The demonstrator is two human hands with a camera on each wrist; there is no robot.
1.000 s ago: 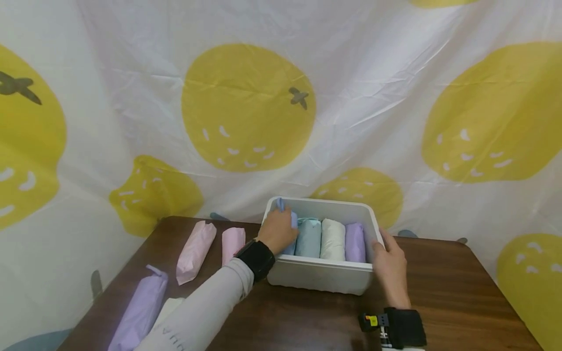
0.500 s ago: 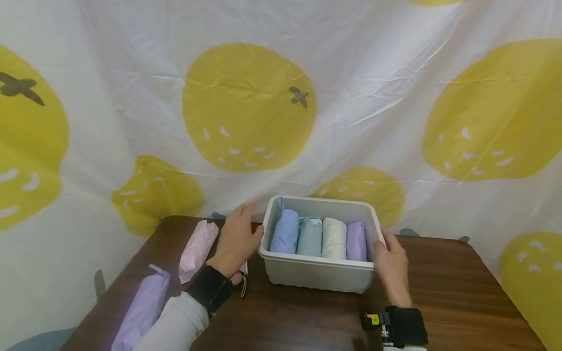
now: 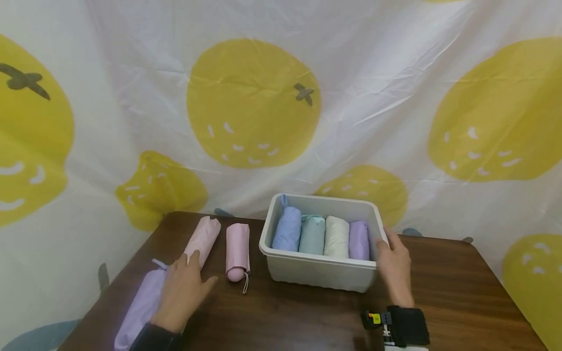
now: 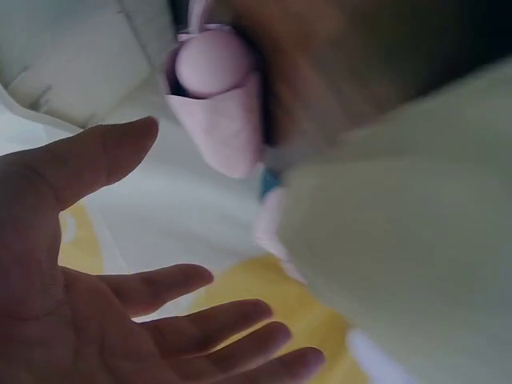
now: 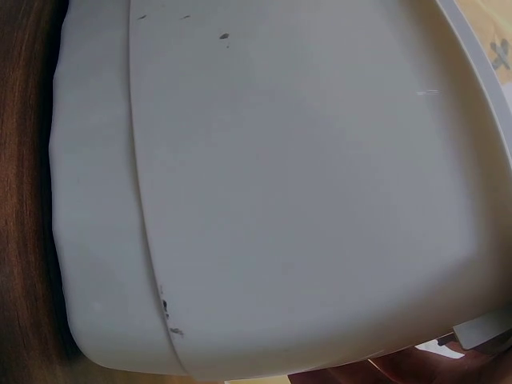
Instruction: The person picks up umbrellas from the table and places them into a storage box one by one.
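My left hand [image 3: 182, 290] hovers over the table's left part with its fingers spread, holding nothing. In the left wrist view, a cream cloth-covered shape [image 4: 400, 216], blurred, lies close to its fingers. Around the hand are a lilac folded umbrella [image 3: 142, 307], a pale pink one [image 3: 206, 236] and a pink folding umbrella [image 3: 237, 248] with a round handle end and wrist strap. My right hand [image 3: 395, 268] grips the right rim of a white plastic bin [image 3: 320, 273]. A blue [image 3: 287, 229], a grey-green [image 3: 312, 236], a cream [image 3: 336, 237] and a purple umbrella [image 3: 359, 241] stand side by side inside.
The dark wooden table [image 3: 452, 282] extends to both sides of the bin. Behind it hangs a white curtain [image 3: 360, 97] with yellow fruit prints, close to the bin's back.
My left hand has let go of the blue umbrella in the bin and moved left and toward me, over the umbrellas on the table. My right hand stays on the rim.
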